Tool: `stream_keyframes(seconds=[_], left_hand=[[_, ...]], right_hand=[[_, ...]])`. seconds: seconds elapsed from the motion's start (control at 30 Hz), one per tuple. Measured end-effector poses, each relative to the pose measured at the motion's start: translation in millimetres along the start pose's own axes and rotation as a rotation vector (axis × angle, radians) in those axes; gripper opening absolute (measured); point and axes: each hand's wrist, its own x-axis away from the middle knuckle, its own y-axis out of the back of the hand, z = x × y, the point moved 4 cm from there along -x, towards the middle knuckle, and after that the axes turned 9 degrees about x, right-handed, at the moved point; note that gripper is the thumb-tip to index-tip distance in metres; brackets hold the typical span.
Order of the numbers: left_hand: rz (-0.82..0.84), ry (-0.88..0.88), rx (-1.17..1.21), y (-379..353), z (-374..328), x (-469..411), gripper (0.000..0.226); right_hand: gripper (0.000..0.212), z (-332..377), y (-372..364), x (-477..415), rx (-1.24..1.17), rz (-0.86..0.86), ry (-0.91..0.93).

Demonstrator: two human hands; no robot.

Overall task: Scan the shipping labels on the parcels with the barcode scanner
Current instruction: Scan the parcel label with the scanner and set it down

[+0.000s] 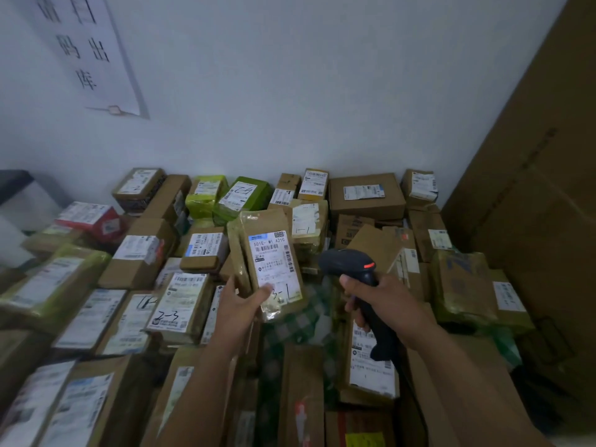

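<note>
- My left hand (240, 301) holds a slim brown cardboard parcel wrapped in clear film (258, 221) up above the pile. It grips the parcel by its lower end.
- The left thumb (266, 290) presses on the bottom of the white shipping label (274, 262). The other fingers curl round behind the parcel, where I cannot see them.
- My right hand (383, 301) holds the black handheld barcode scanner with the orange button (350, 262). The right fingers (351, 306) are wrapped round its handle, and the head stands clear above the fist.
- The parcel's long axis runs nearly upright, its top leaning a little to the left and away. The label runs along that axis and faces me.
- The label lies just to the left of the scanner head, near it but not touching. The right hand is the nearer one to the printed bars.
- One barcode runs across the upper part of the label and another runs down its right edge, on the side next to the scanner.
- The scanner's nose seems to point left across the parcel rather than squarely at the label face. I judge the next move is to turn the head onto the bars or to tip the label to the right.
- Many taped cardboard boxes and green-wrapped parcels (242, 195) lie below, most with labels not yet presented to the scanner.
</note>
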Motion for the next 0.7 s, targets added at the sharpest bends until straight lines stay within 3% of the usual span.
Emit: stream_keyframes(seconds=[0.03, 0.23, 0.4, 0.5, 0.7], left_hand=[[0.029, 0.007, 0.028, 2, -5, 0, 0.046], [0.114, 0.024, -0.019, 26, -31, -2, 0.049], [0.139, 0.031, -0.161, 48, -50, -8, 0.064], [0.127, -0.013, -0.294, 52, -62, -6, 0.091], [0.119, -0.072, -0.419, 51, -66, -2, 0.078]], right_hand=[[0.025, 1, 0, 2, 0.027, 0.002, 0.009], [0.014, 6, -7, 17, 0.346, 0.019, 0.096], [0.018, 10, -22, 26, 0.512, 0.099, 0.159], [0.029, 7, -30, 27, 0.555, 0.133, 0.157], [0.029, 1, -35, 25, 0.57, 0.137, 0.158]])
